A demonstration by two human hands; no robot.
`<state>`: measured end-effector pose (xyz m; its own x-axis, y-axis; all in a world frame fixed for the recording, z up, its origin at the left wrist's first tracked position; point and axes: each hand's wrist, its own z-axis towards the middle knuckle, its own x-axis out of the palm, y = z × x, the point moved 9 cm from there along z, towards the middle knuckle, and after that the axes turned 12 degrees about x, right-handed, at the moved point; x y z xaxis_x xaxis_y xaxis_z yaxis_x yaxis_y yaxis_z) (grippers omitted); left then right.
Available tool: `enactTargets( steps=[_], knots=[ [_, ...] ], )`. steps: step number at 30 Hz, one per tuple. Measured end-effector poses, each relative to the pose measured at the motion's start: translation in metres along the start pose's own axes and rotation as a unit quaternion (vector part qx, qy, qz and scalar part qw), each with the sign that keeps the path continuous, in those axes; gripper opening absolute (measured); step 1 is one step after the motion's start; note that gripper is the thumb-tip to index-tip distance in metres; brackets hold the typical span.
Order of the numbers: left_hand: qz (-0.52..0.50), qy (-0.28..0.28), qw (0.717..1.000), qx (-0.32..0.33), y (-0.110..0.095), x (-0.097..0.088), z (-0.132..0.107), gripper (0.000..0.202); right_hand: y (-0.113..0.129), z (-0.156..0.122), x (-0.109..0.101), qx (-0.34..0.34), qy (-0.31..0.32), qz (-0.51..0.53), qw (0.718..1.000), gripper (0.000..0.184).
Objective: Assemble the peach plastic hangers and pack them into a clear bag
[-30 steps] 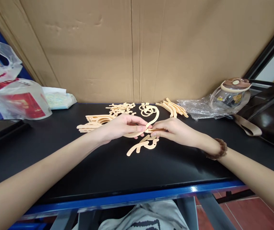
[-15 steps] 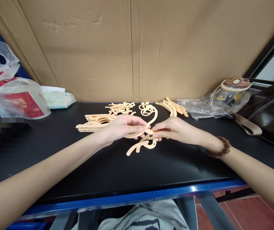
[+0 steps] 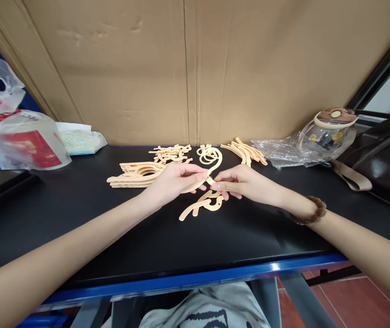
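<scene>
My left hand (image 3: 177,183) is closed on a cream plastic hanger part, with a curved hook (image 3: 215,165) rising from its fingertips. Close beside it, my right hand (image 3: 245,182) pinches a hanger arm (image 3: 211,181) whose end meets the hook's base. Fingers hide much of the joint. Below the hands, a few loose curved hanger pieces (image 3: 195,208) lie on the black table (image 3: 140,246). Stacked hanger parts (image 3: 129,176) are left of my left hand, partly behind it.
Small cream pieces (image 3: 172,153), ringed hooks (image 3: 206,154) and a bundle of arms (image 3: 245,150) lie at the back. Clear plastic wrap (image 3: 273,152), a bottle (image 3: 327,132) and a black bag (image 3: 389,159) sit right. A plastic bag (image 3: 27,141), tissue pack (image 3: 82,139) and phone (image 3: 2,182) sit left.
The arm in my right hand has turned, so its end now shows at the hook's base. Both hands stay close together, and the hook has shifted slightly down and left.
</scene>
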<state>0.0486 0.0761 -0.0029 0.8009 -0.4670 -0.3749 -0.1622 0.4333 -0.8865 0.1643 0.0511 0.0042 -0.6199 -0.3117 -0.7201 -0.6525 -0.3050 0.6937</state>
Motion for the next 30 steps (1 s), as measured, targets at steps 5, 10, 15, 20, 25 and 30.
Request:
enactTargets(
  steps=[5, 10, 15, 20, 25, 30],
  knots=[
    [0.013, 0.026, 0.999, 0.039, 0.0, 0.003, 0.003, 0.033, -0.008, 0.004, -0.001, 0.024, -0.003, 0.071, 0.997, 0.03],
    [0.069, 0.026, 0.995, 0.073, -0.004, 0.003, 0.004, 0.034, -0.015, 0.007, 0.004, 0.039, 0.009, 0.072, 0.997, 0.03],
    [0.128, 0.044, 0.986, 0.094, -0.012, 0.008, 0.003, 0.049, -0.021, 0.01, -0.02, 0.059, -0.066, 0.106, 0.99, 0.026],
    [0.412, 0.001, 0.896, 0.165, -0.03, -0.012, 0.002, 0.035, -0.039, 0.009, -0.052, 0.088, -0.169, 0.131, 0.973, 0.026],
    [0.482, -0.018, 0.856, 0.186, -0.035, -0.025, 0.002, 0.03, -0.035, -0.004, -0.067, 0.07, -0.294, 0.031, 0.953, 0.031],
    [0.498, -0.024, 0.835, 0.232, -0.046, -0.009, -0.004, 0.027, 0.029, -0.035, -0.057, -0.094, -0.461, -0.273, 0.839, 0.038]
  ],
)
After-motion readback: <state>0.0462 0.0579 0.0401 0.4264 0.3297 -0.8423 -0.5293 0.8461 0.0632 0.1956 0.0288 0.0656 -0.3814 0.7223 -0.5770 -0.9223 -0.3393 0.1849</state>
